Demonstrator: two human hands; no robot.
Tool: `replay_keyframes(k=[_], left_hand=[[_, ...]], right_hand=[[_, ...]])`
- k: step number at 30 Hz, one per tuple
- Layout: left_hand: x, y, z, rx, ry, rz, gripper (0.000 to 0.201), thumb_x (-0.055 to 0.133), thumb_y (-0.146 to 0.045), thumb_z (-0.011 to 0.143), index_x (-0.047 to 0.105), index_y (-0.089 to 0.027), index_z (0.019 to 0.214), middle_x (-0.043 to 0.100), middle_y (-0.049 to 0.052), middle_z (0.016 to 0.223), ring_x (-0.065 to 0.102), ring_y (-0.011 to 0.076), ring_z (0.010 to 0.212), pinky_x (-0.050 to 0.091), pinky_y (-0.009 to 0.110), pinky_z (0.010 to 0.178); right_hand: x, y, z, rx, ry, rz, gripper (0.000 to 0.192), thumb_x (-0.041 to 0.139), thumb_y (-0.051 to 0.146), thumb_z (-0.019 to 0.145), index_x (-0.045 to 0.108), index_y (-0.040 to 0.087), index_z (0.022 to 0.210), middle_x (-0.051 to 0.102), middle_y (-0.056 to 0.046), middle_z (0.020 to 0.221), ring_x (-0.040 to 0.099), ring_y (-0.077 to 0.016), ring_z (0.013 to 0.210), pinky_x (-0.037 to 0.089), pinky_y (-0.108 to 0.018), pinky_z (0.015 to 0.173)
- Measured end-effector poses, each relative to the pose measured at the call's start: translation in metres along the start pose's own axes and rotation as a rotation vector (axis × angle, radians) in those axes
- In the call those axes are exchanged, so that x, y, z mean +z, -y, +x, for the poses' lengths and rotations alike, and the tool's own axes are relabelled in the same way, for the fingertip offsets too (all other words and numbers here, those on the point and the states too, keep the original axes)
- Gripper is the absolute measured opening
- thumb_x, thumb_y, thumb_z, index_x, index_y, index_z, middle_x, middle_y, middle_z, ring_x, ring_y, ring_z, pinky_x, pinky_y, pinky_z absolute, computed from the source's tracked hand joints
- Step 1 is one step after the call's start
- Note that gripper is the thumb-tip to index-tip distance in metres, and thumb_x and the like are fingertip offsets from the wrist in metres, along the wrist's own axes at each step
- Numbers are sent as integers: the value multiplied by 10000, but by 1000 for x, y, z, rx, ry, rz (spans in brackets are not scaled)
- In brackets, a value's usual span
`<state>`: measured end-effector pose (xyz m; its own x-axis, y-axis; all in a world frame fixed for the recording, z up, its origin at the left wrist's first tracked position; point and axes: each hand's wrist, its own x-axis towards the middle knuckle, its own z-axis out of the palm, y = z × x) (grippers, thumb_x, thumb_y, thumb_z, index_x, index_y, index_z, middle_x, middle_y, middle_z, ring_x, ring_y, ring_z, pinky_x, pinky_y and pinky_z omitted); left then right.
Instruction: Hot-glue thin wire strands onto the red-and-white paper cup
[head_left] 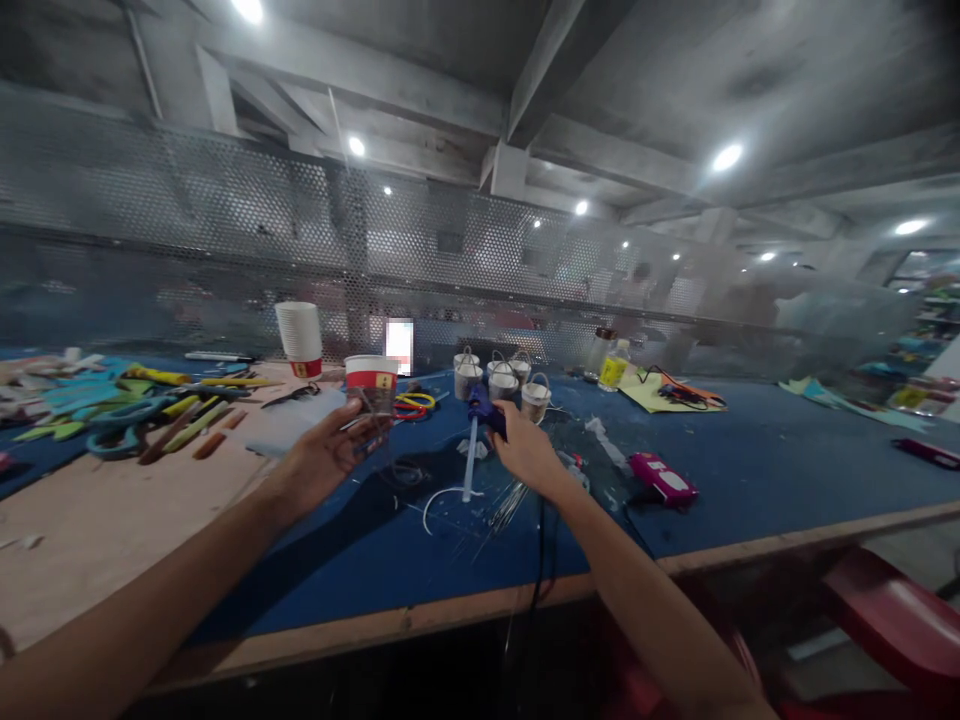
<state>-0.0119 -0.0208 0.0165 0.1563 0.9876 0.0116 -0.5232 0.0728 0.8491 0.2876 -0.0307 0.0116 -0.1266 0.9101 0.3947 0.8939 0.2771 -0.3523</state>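
Note:
My left hand [351,438] has its thumb and fingers curled around the lower part of a red and white paper cup [371,372]. The cup's base is partly hidden by the fingers. In my right hand [525,445] is a dark blue hot glue gun [486,408], with a long translucent glue stick [470,460] sticking out of its back toward me. Its nozzle points away, toward several small white buckets [502,380] with thin looped handles. Below the glue gun, a bundle of thin wires [510,506] and a curved white strip [431,512] lie on the blue tabletop.
At the left, a stack of paper cups [298,335] stands behind scissors [124,430] and several pens or tools. To the right lie a magenta packet [664,478] and a small yellow-labelled bottle [615,366]. A perforated metal screen [420,230] borders the back; a red chair [892,620] stands front right.

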Motion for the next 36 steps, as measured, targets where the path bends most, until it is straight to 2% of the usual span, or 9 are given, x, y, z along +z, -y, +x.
replay_keyframes(k=[4, 8, 18, 24, 26, 28, 30, 32, 36], left_hand=[[-4, 5, 3, -16, 41, 1, 255, 744, -302, 909, 744, -178, 1132, 821, 61, 1075, 733, 206, 1044, 582, 316, 931], [-6, 8, 4, -17, 72, 48, 290, 763, -320, 889, 750, -177, 1141, 818, 73, 1066, 727, 229, 1053, 572, 333, 941], [-5, 15, 4, 21, 71, 144, 367, 847, -365, 808, 764, -172, 1108, 819, 91, 1091, 731, 240, 1070, 574, 327, 932], [2, 18, 0, 75, 72, 180, 394, 893, -320, 773, 755, -174, 1112, 806, 97, 1125, 742, 220, 1033, 582, 310, 910], [4, 19, 0, 91, 54, 169, 356, 902, -290, 762, 755, -184, 1068, 805, 78, 1098, 741, 211, 1025, 580, 307, 912], [7, 21, 0, 120, 28, 164, 342, 925, -270, 723, 756, -191, 1010, 804, 60, 1078, 739, 204, 1017, 578, 302, 906], [10, 23, 1, 163, 2, 179, 362, 949, -277, 674, 755, -190, 967, 804, 55, 1055, 736, 204, 1005, 575, 306, 905], [10, 24, 1, 208, -17, 201, 390, 963, -291, 641, 749, -187, 950, 806, 56, 1028, 734, 210, 1000, 565, 317, 919], [6, 26, 3, 247, -43, 233, 415, 964, -289, 629, 734, -197, 963, 801, 43, 983, 738, 204, 943, 559, 322, 905]], right_hand=[[5, -14, -1, 47, 114, -263, 533, 479, 256, 1042, 415, 72, 1538, 551, -252, 1496, 562, -346, 1351, 453, -445, 1073], [15, -23, -5, 89, 154, -395, 486, 451, 268, 1067, 437, 83, 1516, 597, -261, 1420, 601, -357, 1290, 473, -483, 1037], [34, -28, -3, 106, 182, -432, 383, 450, 217, 1057, 513, 97, 1415, 629, -247, 1359, 628, -334, 1241, 488, -458, 995], [23, -21, -5, 78, 111, -418, 351, 569, 297, 1026, 592, 108, 1321, 628, -239, 1340, 585, -375, 1278, 449, -516, 1040], [16, -9, -2, 41, 20, -268, 321, 583, 292, 1021, 610, 130, 1298, 625, -215, 1355, 567, -361, 1308, 433, -521, 1073], [12, 12, 1, -19, 22, 91, 274, 593, 300, 1020, 617, 177, 1263, 652, -149, 1347, 644, -275, 1213, 474, -445, 1053], [13, 38, 3, -32, 124, 575, 393, 684, 403, 967, 577, 191, 1280, 685, -109, 1313, 730, -198, 970, 553, -372, 933], [18, 63, 4, 49, 265, 966, 506, 775, 409, 885, 547, 192, 1280, 706, -97, 1273, 738, -156, 744, 591, -334, 758], [33, 87, 5, 131, 535, 1370, 580, 908, 402, 729, 626, 196, 1193, 765, -40, 1039, 744, -156, 730, 598, -293, 719]])
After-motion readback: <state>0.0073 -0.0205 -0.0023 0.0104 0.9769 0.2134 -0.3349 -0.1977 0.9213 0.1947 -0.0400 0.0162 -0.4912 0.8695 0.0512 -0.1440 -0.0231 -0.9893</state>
